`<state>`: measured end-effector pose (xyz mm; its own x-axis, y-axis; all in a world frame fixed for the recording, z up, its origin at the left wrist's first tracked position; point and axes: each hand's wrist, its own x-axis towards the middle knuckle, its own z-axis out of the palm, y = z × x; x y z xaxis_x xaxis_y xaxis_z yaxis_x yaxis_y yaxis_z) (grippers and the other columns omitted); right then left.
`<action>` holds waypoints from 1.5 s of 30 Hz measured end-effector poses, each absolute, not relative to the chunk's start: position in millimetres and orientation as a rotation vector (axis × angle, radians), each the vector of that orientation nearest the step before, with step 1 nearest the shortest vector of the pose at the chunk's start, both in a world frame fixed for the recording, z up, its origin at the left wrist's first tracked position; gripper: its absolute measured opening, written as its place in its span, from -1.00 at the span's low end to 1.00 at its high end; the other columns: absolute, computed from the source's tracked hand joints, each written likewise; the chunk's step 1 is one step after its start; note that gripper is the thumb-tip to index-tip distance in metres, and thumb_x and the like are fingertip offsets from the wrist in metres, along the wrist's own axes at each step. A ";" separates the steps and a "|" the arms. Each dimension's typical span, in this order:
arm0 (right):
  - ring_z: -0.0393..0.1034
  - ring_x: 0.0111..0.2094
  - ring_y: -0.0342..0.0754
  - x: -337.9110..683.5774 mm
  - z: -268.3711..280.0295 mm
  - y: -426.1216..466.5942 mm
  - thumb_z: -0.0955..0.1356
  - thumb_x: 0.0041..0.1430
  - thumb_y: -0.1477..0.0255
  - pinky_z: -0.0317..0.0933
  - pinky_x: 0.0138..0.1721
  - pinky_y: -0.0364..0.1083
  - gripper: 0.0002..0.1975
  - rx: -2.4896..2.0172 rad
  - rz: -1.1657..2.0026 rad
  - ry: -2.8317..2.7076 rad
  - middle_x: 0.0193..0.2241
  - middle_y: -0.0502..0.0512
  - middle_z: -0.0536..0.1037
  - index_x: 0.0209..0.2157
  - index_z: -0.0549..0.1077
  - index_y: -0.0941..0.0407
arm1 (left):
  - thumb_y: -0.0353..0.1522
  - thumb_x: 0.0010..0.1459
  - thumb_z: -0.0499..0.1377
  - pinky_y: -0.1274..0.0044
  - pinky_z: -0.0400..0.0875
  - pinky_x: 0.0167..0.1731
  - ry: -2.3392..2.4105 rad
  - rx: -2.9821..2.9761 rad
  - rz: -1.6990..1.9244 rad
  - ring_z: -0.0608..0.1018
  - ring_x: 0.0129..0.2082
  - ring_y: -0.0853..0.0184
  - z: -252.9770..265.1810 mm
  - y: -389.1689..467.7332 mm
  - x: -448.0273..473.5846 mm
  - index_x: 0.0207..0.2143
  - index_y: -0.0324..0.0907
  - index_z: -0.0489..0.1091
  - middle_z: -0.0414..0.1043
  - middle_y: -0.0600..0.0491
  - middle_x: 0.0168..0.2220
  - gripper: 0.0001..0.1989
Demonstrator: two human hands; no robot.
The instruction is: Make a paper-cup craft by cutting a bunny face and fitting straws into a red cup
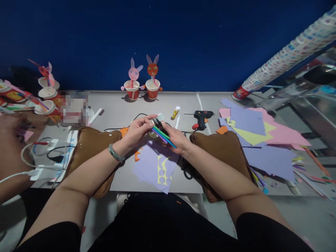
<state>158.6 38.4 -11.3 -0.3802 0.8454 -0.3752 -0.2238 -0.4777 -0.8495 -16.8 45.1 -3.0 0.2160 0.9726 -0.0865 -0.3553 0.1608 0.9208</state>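
Observation:
Over the middle of the table, both my hands are closed around a bundle of thin coloured sticks [164,135] in blue, green and purple. White tips and a dark part show at its far end; whether these are straws or pens I cannot tell. My left hand [140,129], with a bangle on the wrist, pinches near the far end. My right hand [176,138] wraps the lower side, its fingers partly hidden. Beneath them lie purple paper [148,164] and a yellow paper scrap [162,171] with round cut-outs.
Two rabbit-faced paper cups [132,92] stand at the back. A glue stick [175,112] and a black glue gun [202,119] lie beyond my hands. Coloured paper [248,120] and a long cup stack [288,52] are right. Brown cushions flank me; a person's arm [13,154] and power strips are left.

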 end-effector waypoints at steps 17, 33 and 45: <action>0.01 -0.66 -0.24 155.2 -5.4 37.4 0.48 -0.02 -0.19 -0.04 -0.64 -0.15 -0.40 -1.152 1.827 -0.870 -0.66 -0.17 0.20 -0.45 0.36 0.06 | -0.30 -0.05 0.47 0.51 0.47 -0.14 0.809 0.903 1.152 0.61 -0.21 0.39 -4.7 47.0 -17.5 -0.52 -0.22 0.52 0.56 -0.05 0.08 -0.78; 0.18 -0.50 -0.13 202.6 25.2 25.1 0.43 0.14 0.27 0.09 -0.37 -0.08 -0.82 -1.352 0.754 -1.862 -0.56 -0.08 0.36 -0.33 0.40 0.05 | -0.29 -0.02 0.40 0.44 0.53 -0.21 0.796 0.890 1.143 0.67 -0.24 0.28 -9.6 53.2 -23.4 -0.47 -0.17 0.49 0.62 -0.05 -0.07 -0.81; 0.45 -0.18 0.14 233.5 -14.6 4.9 0.48 0.14 0.28 0.29 -0.10 0.09 -0.82 -1.414 0.430 -2.360 -0.29 0.18 0.59 -0.28 0.52 0.08 | -0.34 -0.07 0.41 0.36 0.52 -0.14 0.769 0.888 0.966 0.65 -0.29 0.28 -7.5 40.6 -16.8 -0.51 -0.18 0.46 0.61 -0.03 -0.21 -0.82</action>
<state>233.5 4.9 -14.6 -0.4371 0.8877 0.1442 0.7797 0.4540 -0.4312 -16.8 40.6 -7.5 0.3736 0.9149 -0.1527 -0.3537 0.2927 0.8884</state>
